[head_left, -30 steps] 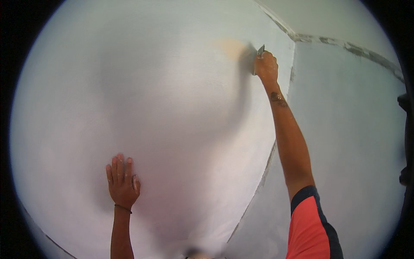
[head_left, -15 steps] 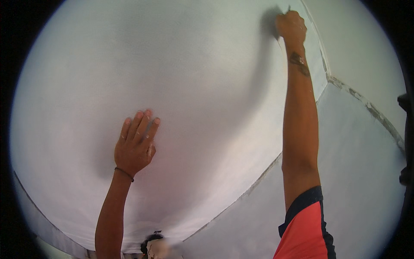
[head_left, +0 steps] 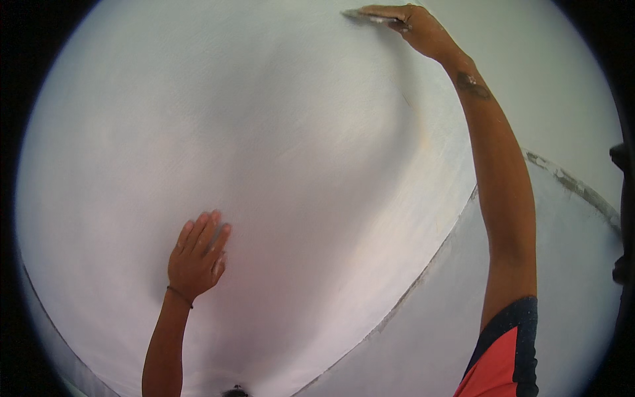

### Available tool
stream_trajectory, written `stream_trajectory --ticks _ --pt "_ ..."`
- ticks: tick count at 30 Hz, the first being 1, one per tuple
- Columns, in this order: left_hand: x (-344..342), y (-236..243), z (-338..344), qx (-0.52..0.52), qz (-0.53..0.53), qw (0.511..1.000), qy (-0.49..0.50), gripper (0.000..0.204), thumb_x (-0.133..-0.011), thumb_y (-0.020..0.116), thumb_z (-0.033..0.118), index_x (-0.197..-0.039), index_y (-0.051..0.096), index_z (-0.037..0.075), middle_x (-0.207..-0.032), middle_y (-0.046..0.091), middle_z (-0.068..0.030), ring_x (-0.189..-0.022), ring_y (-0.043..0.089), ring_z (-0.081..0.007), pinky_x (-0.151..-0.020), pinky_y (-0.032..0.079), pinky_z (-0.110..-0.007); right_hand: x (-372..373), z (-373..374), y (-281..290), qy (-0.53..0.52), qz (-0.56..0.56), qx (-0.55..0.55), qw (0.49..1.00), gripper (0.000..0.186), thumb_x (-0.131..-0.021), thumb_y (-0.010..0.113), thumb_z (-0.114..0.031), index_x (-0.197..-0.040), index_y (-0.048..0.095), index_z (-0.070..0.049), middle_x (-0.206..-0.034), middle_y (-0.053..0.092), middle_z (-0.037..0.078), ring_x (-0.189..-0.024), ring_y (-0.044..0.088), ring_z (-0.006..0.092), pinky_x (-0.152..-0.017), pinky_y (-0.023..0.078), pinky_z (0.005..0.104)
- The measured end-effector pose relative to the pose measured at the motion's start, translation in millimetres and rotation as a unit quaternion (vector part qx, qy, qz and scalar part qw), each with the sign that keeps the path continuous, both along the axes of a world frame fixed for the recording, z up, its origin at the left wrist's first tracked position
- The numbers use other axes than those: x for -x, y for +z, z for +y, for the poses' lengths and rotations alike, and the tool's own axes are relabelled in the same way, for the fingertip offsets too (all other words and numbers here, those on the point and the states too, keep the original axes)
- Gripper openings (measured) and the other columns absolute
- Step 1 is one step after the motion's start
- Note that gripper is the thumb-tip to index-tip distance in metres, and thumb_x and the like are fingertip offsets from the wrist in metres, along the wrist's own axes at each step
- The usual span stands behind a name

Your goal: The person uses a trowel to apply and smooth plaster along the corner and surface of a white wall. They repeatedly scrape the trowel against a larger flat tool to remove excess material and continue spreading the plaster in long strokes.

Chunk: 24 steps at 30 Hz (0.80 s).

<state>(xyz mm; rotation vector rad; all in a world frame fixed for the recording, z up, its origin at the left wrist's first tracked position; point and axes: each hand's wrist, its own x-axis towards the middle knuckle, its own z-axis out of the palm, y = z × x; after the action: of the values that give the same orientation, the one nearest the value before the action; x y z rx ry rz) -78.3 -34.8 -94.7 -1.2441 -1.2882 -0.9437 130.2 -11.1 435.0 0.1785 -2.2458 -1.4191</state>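
Note:
My left hand [head_left: 196,257] lies flat against the pale, smooth wall [head_left: 284,165], fingers stretched out with nothing in them. A dark band circles its wrist. Farther up and to the right, my right hand [head_left: 423,30] grips a thin, flat putty scraper [head_left: 365,16]. My fingers reach along the scraper, and its edge, smeared with white, is held close against the surface. Most of its handle is hidden inside the hand. White specks show on both hands.
Along the lower right runs a seam [head_left: 397,306] where the wall meets another pale surface [head_left: 430,344]. A rough, unpainted strip [head_left: 575,186] marks a join at the right. Something small and dark [head_left: 235,392] shows at the bottom edge.
My right hand has swung left and turned, bringing the scraper into side view. My left hand has slid down and slightly left. The view has shifted a little.

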Motion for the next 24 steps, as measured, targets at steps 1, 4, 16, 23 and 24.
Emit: stream_trajectory --ticks 1,4,16,23,24 --pt "2 -1 -1 0.002 0.003 1.0 0.005 0.058 -0.092 0.059 0.019 -0.149 0.048 0.018 -0.158 0.041 -0.0073 -0.149 0.034 -0.024 -0.125 0.024 -0.042 -6 4 -6 -0.052 0.006 0.02 0.998 0.038 -0.098 0.051 0.001 -0.127 0.069 -0.015 -0.122 0.07 0.008 -0.113 0.066 0.0276 -0.106 0.047 0.0449" --pt "7 -7 -6 0.008 0.005 1.0 0.01 0.054 -0.092 0.058 0.019 -0.146 0.052 0.017 -0.157 0.043 -0.0075 -0.148 0.035 -0.0249 -0.125 0.025 -0.045 -56 29 -30 -0.157 0.024 -0.031 0.987 0.054 -0.095 0.046 0.01 -0.127 0.069 -0.026 -0.135 0.065 -0.005 -0.133 0.055 0.0193 -0.123 0.026 0.0489" --pt "12 -19 -6 -0.009 0.023 0.999 0.038 0.054 -0.092 0.055 0.017 -0.147 0.051 0.013 -0.157 0.042 -0.0129 -0.149 0.035 -0.0304 -0.124 0.023 -0.049 -316 157 -227 -0.308 0.222 0.238 0.894 0.065 -0.091 0.049 0.014 -0.136 0.062 -0.031 -0.142 0.06 -0.01 -0.142 0.045 0.0113 -0.129 -0.001 0.0455" --pt "16 -19 -8 0.015 0.026 0.999 0.029 0.057 -0.096 0.05 0.017 -0.152 0.042 0.011 -0.161 0.036 -0.0133 -0.151 0.03 -0.0327 -0.124 0.022 -0.051 -420 187 -230 -0.183 0.528 0.372 0.741 0.035 -0.102 0.06 -0.025 -0.122 0.067 0.003 -0.111 0.071 0.007 -0.1 0.061 0.0169 -0.089 0.048 0.0316" --pt "16 -19 -7 0.013 0.038 0.998 0.043 0.056 -0.097 0.05 0.017 -0.152 0.042 0.011 -0.161 0.036 -0.0134 -0.151 0.029 -0.033 -0.124 0.022 -0.051 -427 193 -222 -0.087 0.529 0.398 0.745 0.035 -0.1 0.061 -0.024 -0.12 0.067 0.004 -0.1 0.071 0.009 -0.09 0.06 0.0159 -0.084 0.048 0.0302"
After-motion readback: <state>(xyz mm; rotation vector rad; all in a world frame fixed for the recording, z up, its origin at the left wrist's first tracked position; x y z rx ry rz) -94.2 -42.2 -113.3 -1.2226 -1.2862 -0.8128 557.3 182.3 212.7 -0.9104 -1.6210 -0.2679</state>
